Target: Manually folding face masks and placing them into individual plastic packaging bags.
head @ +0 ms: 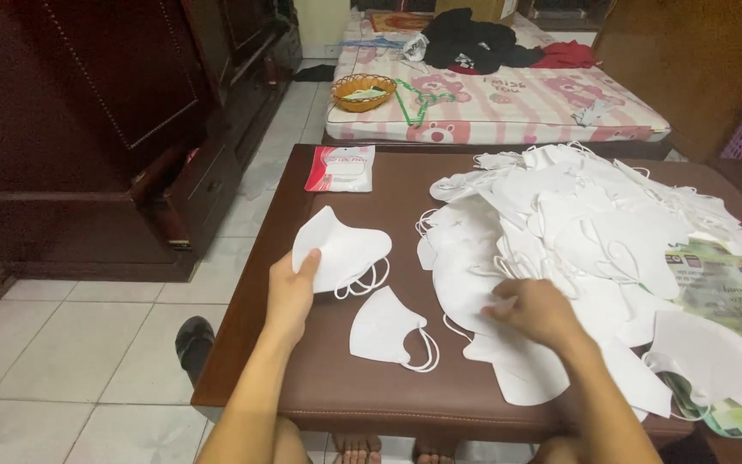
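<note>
At centre left of the frame, the left hand pinches a folded white mask above the brown table, while the right hand, fingers curled, picks at the mask pile at right.

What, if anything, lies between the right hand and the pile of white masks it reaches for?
Nothing visible. The right hand already rests on the near edge of the mask pile, fingertips touching a mask. The left hand holds a separate folded mask.

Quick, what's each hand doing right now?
Left hand: closed on a folded white mask, held just above the table.
Right hand: fingers pinching a mask in the white mask pile.
</note>
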